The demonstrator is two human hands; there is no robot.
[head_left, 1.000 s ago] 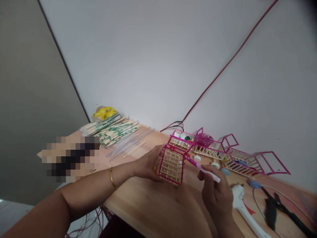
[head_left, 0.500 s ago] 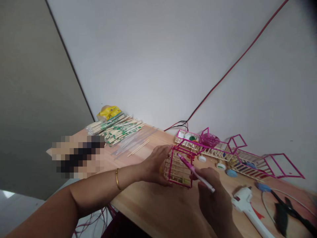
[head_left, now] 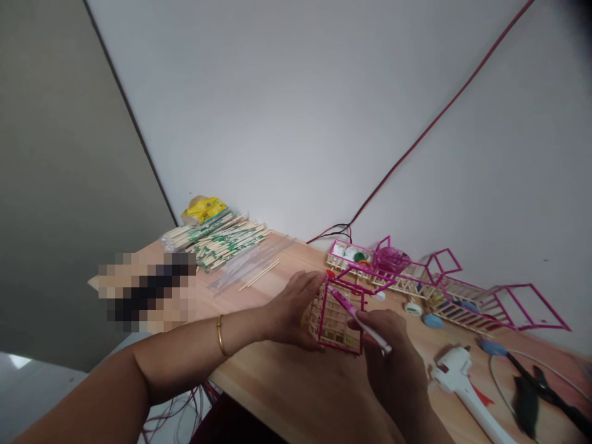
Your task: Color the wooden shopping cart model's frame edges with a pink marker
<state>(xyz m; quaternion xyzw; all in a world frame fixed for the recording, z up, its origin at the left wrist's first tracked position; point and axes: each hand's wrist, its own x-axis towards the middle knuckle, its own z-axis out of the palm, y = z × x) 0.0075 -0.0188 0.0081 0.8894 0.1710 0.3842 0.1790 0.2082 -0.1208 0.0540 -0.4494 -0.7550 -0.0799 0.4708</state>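
My left hand (head_left: 296, 311) is closed round the left side of a small stick-built frame (head_left: 342, 314) with pale slats and magenta edges. A magenta handle-like loop (head_left: 370, 280) stands out from its far side. In my right hand (head_left: 393, 351) is a slim pink-and-white marker pen (head_left: 365, 324). Its pink end lies against or just over the frame's upper left magenta edge; contact is hard to tell. The right fingertips are close to the frame's right side and partly hidden behind the pen.
Several similar pink-edged stick baskets (head_left: 467, 308) line the wall at the right, with bottle caps (head_left: 433, 321) before them. A white glue gun (head_left: 456, 370) and dark pliers-like tool (head_left: 541, 388) lie nearer. Wrapped chopsticks (head_left: 231, 240) and a yellow packet (head_left: 203, 209) are at the back left.
The frame has turned and shifted slightly right in my left hand. My right hand and the pen have moved a little left, the pen's rear end dropping closer to the frame.
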